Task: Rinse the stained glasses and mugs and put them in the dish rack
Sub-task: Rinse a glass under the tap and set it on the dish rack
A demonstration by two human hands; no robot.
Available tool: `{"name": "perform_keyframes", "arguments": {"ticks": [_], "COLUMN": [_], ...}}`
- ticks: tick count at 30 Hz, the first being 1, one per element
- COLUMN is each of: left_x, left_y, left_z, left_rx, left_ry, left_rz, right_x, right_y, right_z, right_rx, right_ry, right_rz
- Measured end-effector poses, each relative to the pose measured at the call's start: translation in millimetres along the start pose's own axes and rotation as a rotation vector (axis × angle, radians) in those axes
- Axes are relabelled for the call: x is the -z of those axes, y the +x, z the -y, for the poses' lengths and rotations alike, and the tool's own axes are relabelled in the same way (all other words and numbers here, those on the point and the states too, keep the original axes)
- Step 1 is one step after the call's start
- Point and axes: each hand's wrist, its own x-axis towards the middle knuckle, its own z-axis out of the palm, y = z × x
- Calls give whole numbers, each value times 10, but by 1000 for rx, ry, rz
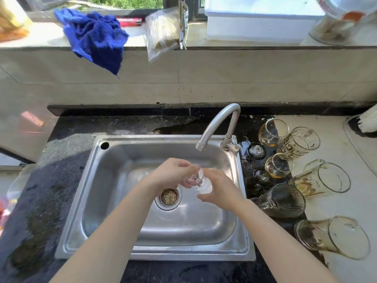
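Note:
A small clear glass (196, 179) is held over the steel sink (114, 160), just below the faucet spout (202, 147). My left hand (173, 174) grips its base end from the left. My right hand (220, 187) cups its other end from the right. Both sets of fingers curl round it. Several stained glasses and mugs lie or stand on the counter right of the sink: a patterned mug (299, 142), a tumbler (272, 132), a large lying glass (322, 180), and another lying one (334, 236) nearest me.
The drain strainer (169, 197) sits under my left wrist. A blue cloth (95, 37) hangs over the tiled ledge at the back, beside a plastic bag (163, 31) and a white box (261, 19). Dark wet counter surrounds the sink.

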Motion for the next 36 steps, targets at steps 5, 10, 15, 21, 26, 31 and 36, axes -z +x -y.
{"name": "perform_keyframes", "arguments": {"ticks": [5, 10, 15, 21, 26, 31, 36], "left_x": [-68, -131, -135, -19, 19, -44, -520], "left_y": [-57, -128, -219, -254, -270, -408, -745], "left_z": [61, 10, -20, 267, 729, 821, 510], "left_rx": [-131, -174, -197, -109, -164, -295, -501], "left_ry": [-127, -187, -134, 0, 398, 569, 510], "left_rz": [10, -23, -56, -218, -195, -103, -9], "right_x": [-15, -3, 81, 57, -272, -437, -193], "right_y": [-142, -324, -410, -586, -750, -1082, -1956], "right_z": [142, 267, 389, 530, 742, 1002, 1078], "right_rx": [-41, -76, -139, -269, -472, -544, -596], "right_ry": [180, 318, 353, 663, 437, 558, 645], "right_rz": [-22, -78, -79, -46, -234, -416, -555]}}
